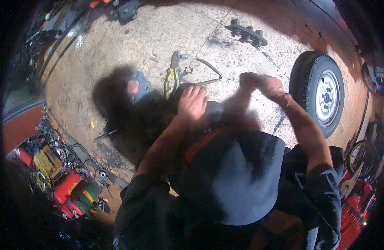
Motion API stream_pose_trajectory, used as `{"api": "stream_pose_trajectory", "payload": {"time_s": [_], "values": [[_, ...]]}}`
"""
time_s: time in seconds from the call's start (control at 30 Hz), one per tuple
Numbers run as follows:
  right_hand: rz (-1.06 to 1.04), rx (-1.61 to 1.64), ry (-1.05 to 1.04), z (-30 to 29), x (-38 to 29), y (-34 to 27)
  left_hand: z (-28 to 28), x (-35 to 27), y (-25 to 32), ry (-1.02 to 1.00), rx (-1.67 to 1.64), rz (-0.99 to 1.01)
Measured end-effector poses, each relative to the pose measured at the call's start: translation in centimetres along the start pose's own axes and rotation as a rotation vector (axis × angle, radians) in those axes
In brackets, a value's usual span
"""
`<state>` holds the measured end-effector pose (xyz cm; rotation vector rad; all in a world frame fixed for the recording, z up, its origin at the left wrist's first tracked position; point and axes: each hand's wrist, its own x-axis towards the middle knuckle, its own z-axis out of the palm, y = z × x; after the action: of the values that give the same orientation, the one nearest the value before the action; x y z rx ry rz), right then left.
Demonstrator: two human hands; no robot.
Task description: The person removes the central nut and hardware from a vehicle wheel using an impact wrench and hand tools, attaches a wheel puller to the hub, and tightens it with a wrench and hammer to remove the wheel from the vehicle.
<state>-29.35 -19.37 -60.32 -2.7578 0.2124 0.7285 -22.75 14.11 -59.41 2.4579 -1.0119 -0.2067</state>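
Observation:
My left hand (192, 102) reaches over the floor with its fingers extended, close to the lower handle of open long-handled pliers (207, 82). Left of it lie locking pliers or a similar tool with yellow grips (172, 79), and a small metal ring (188, 70) sits between the two tools. My right hand (272, 87) is curled above the floor, right of the pliers' tips; what it may hold cannot be told. Below and between the hands, a dark round metal part (215, 108) is partly hidden by the cap. A flat metal part with holes (138, 87) lies farther left, partly in shadow.
A tyre on a steel wheel (327, 93) stands at the right. A dark metal bracket with bolts (247, 33) lies at the upper right, another dark part (126, 12) at the upper left. Cables, a yellow box (48, 161) and red containers (66, 187) crowd the lower left.

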Motion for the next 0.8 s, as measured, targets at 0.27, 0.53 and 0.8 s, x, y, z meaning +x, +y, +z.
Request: {"api": "stream_pose_trajectory", "payload": {"time_s": [0.27,0.53,0.8], "values": [[-0.013,0.365,0.126,6.5,-0.9,-7.1,6.6,2.3,-2.3,-0.031,0.243,0.08],[0.015,1.554,0.486,3.1,1.2,-12.7,3.4,3.9,3.1,0.097,-0.287,-0.28],[0.092,1.514,0.492,-3.3,0.7,-13.9,1.4,5.9,6.0,0.213,-0.706,-0.418]]}}
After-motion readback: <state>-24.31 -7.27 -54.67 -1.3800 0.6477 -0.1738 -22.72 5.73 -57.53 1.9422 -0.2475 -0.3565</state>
